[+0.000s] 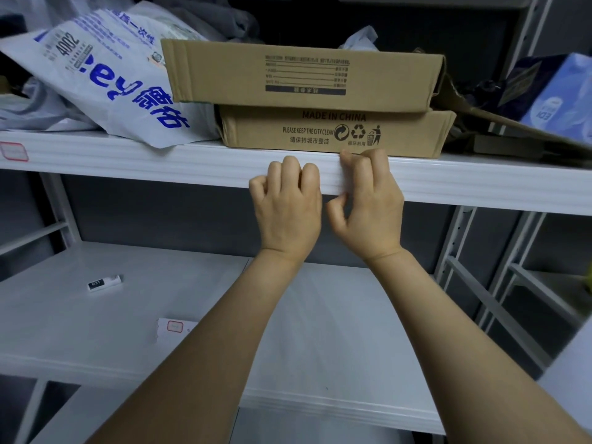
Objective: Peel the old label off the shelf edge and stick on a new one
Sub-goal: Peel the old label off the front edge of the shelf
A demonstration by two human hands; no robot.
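Left hand (286,203) and right hand (368,200), curled, hold unclear, touch the edge (160,161); boxes (304,88) at 12 o'clock, bag (105,78) at 10.

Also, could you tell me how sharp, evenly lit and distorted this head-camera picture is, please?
Head view: wide-angle distortion bows the shelf edge; print on the lower cardboard box is crisp, while the red-bordered label at far left is smeared; lighting is soft, without glare, dimmer beneath the shelf.
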